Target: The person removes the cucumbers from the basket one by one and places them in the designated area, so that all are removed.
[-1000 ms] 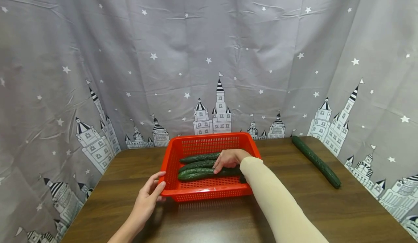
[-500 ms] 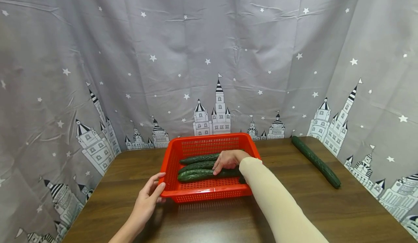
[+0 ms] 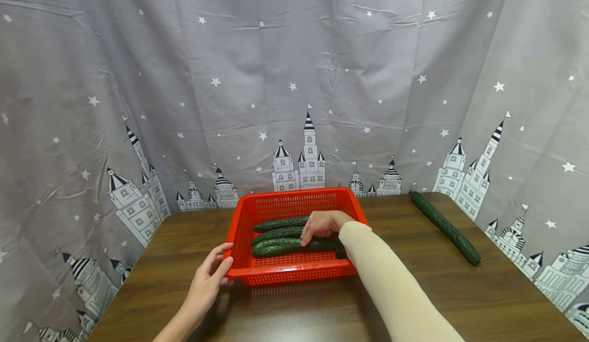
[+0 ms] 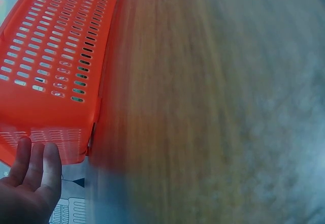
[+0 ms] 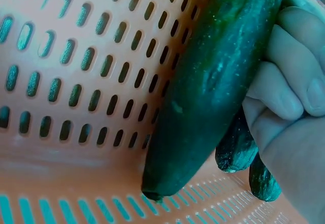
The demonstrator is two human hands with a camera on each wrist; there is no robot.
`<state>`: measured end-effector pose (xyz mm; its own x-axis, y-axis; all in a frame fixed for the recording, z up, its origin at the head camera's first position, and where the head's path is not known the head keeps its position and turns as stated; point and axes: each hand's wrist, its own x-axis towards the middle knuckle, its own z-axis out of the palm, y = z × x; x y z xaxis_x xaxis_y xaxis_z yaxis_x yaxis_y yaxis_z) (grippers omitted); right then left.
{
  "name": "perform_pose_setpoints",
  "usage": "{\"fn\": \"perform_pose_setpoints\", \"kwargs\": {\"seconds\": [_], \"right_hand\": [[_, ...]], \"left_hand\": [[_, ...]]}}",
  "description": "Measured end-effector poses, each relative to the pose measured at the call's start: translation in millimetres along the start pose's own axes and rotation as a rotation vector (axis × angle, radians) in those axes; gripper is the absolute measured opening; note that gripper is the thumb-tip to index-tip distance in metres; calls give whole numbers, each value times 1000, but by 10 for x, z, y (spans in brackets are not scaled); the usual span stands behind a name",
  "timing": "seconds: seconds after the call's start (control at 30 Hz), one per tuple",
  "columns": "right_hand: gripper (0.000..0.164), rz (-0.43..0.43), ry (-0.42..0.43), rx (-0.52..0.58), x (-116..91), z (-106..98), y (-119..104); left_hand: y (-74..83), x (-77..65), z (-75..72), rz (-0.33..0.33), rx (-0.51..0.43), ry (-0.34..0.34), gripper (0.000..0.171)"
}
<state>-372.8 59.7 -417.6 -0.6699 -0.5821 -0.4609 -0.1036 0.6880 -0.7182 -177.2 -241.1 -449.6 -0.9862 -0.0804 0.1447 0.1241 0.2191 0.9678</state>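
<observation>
A red plastic basket (image 3: 294, 269) with slotted walls sits on the table in the head view. Three dark green cucumbers lie side by side in it: a back one (image 3: 278, 223), a middle one (image 3: 276, 234) and a front one (image 3: 276, 247). My left hand (image 3: 207, 275) holds the basket's front left corner, thumb at the rim; in the left wrist view several fingers (image 4: 34, 163) lie along the outer wall. My right hand (image 3: 322, 225) reaches into the basket and grips the front cucumber with curled fingers, covering part of the others.
Another long cucumber (image 3: 446, 228) lies slantwise on the brown wooden table (image 3: 405, 260), to the right of the basket. A grey curtain (image 3: 294, 50) with stars and castles hangs behind the table and along both sides.
Almost nothing differs; the view has shifted very slightly. Both hands keep their places at the basket and the front cucumber.
</observation>
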Motion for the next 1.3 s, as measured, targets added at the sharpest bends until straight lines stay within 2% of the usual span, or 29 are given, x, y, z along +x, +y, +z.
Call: {"fn": "perform_pose_setpoints", "kwargs": {"seconds": [0.53,1.03,1.3], "right_hand": [[17,-72,22,39,56,-15,7],[13,-118,75,-26,47,-49,-33],[13,-146,90,-17,17,-50,-66]], "left_hand": [[8,-4,11,4,-6,2,39],[14,-18,7,3,-7,8,39],[4,-24,7,1,-8,14,39]]}}
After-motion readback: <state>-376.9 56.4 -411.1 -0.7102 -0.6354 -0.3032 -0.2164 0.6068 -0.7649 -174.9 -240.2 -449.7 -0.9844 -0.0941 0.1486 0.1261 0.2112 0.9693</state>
